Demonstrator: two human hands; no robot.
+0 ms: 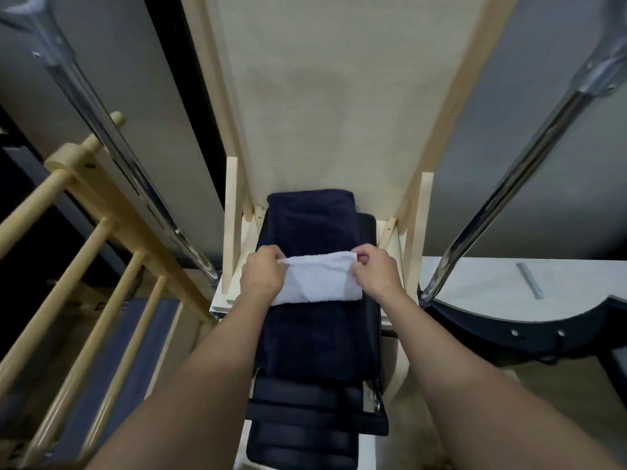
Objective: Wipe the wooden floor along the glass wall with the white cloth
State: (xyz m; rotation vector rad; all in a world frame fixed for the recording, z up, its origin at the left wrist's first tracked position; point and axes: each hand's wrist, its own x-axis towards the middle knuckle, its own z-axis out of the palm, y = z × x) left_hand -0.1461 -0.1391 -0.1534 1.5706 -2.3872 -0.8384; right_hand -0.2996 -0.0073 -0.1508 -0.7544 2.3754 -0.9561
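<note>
Pinching the white cloth (pixel 319 283) by its top corners, the left hand (pixel 263 276) at nine o'clock and right hand (pixel 376 274) at three stretch it over the dark towel (pixel 312 218), probably squaring it for wiping

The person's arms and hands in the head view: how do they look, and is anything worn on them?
The left arm and the right arm are bare as far as the picture shows; no sleeve is in view. The left hand and the right hand wear no gloves, and no watch or bracelet shows at the wrists.
</note>
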